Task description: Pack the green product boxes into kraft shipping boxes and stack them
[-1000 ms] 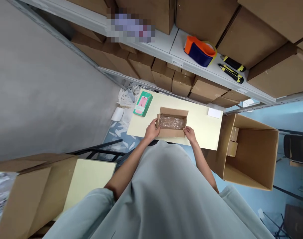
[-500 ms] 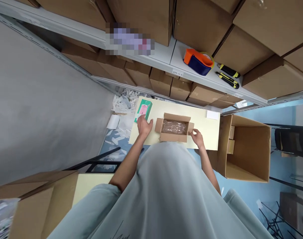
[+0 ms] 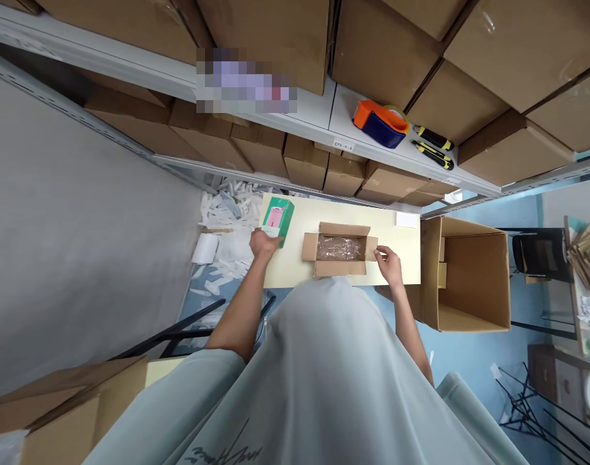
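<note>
A small open cardboard box (image 3: pixel 340 267) sits on the cream tabletop with its flaps folded outward and clear plastic wrap (image 3: pixel 340 248) inside. My right hand (image 3: pixel 389 265) pinches the right-hand flap (image 3: pixel 371 249) between thumb and fingers. At the left end of the table is a green box (image 3: pixel 284 223) with a pink picture on its top. My left hand (image 3: pixel 265 244) is closed around its near end, thumb on the right side and fingers at the left; the fingertips are partly hidden.
A white card (image 3: pixel 407 220) lies at the table's back right. A large open carton (image 3: pixel 474 278) stands right of the table. Above, a shelf (image 3: pixel 309 110) holds cartons, an orange-and-blue tape dispenser (image 3: pixel 380 123) and two cutters (image 3: pixel 434 147). White scraps (image 3: pixel 227 219) lie at the left.
My left hand has moved left and closed around the near end of the green box. My right hand stays at the cardboard box's right flap. The view has shifted slightly.
</note>
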The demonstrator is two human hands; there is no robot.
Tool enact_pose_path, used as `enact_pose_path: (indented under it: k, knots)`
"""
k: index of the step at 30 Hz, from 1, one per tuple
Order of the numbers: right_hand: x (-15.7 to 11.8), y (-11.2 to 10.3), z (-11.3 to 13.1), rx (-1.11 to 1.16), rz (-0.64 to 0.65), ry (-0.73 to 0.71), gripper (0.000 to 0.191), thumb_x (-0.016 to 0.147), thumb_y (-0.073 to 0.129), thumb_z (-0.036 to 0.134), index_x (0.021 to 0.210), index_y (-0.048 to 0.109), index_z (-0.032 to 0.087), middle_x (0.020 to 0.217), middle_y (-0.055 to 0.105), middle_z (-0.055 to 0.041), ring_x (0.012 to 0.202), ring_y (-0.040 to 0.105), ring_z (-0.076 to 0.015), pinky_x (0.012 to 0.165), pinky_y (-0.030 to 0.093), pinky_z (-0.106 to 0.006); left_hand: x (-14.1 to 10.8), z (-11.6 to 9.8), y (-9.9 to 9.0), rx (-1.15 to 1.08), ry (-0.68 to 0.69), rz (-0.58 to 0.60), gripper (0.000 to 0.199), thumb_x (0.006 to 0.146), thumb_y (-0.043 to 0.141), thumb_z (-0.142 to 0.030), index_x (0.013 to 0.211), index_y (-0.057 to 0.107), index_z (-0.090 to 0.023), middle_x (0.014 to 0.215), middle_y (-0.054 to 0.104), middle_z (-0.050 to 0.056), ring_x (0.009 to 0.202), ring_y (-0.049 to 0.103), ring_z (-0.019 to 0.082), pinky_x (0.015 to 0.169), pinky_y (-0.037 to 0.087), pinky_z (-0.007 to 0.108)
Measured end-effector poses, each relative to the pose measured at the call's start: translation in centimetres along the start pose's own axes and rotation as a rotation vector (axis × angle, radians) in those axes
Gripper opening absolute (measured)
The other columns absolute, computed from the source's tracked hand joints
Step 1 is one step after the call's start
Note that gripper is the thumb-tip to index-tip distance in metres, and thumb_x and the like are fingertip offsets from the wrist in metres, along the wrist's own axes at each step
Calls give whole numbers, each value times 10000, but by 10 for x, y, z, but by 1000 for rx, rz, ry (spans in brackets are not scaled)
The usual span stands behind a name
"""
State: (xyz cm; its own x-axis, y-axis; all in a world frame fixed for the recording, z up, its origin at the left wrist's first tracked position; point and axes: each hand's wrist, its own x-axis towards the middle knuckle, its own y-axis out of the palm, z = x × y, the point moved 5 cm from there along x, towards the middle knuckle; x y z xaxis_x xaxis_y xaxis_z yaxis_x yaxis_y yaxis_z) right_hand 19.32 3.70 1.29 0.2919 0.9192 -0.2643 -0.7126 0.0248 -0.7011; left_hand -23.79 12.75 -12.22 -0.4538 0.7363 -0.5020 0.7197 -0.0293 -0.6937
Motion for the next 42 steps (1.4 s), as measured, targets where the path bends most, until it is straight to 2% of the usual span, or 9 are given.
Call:
enact_pose_path:
  k: [4,7,9,13,16,22,28,34,42]
  knots:
    - [-9,-1,24,56,25,-131,410,1048,611,518,1242,777,197,1335,826,-158,1089,811,-299,1005,664,-476,-12,-2,-19,-59,100,38,599,746,916,-432,1223,644,-192,1174,792,104,1175,752,365,1089,595,552]
    - [-16,-4,54,82,20,-300,414,1086,598,524,1302,769,215,1347,811,-139,1106,799,-280,979,678,-442,-40,-29,-36,-113,412,-58,748,742,935,-416,1385,617,-205,1329,753,120,1238,723,355,1120,591,526]
    - [-21,-9,76,51,3,-427,439,1111,595,516,1434,720,246,1435,765,-135,1166,779,-280,988,682,-441,-68,-54,-42,-112,637,-59,806,743,940,-382,1454,595,-226,1420,710,117,1293,694,351,1140,582,491]
    - [-27,-21,101,-166,9,-596,665,1141,578,436,1769,378,341,1780,472,-123,1434,663,-333,1067,677,-502,-122,-100,-31,-6,954,116,682,826,839,-286,1467,604,-269,1455,686,96,1338,652,355,1158,556,472]
    - [-23,-27,91,-350,82,-626,739,1138,560,316,1812,261,359,1825,394,-99,1497,622,-341,1098,674,-504,-147,-114,-8,69,1091,232,620,872,737,-248,1478,602,-250,1440,693,117,1353,623,374,1174,527,506]
    - [7,-1,41,-604,308,-609,644,1089,649,247,1703,454,220,1700,489,-200,1360,715,-344,1066,679,-479,-148,-102,41,194,1069,341,616,869,641,-182,1482,589,-215,1463,655,144,1398,572,381,1228,482,530]
    - [43,31,12,-743,456,-542,608,1054,694,241,1635,532,164,1706,505,-222,1322,721,-372,1097,629,-494,-132,-103,64,394,943,362,834,775,713,-152,1587,527,-197,1568,540,169,1499,498,410,1261,482,494]
    - [50,24,5,-727,417,-610,580,1025,712,240,1585,602,139,1600,610,-221,1356,669,-379,1171,550,-510,-133,-111,72,462,994,370,806,774,715,-162,1560,539,-166,1505,562,185,1444,537,418,1261,476,496]
    - [47,10,-4,-722,432,-570,639,1023,671,267,1644,544,185,1674,526,-201,1169,748,-361,1012,621,-484,-147,-110,78,432,951,387,806,794,713,-165,1578,527,-164,1488,561,178,1431,552,413,1279,445,516]
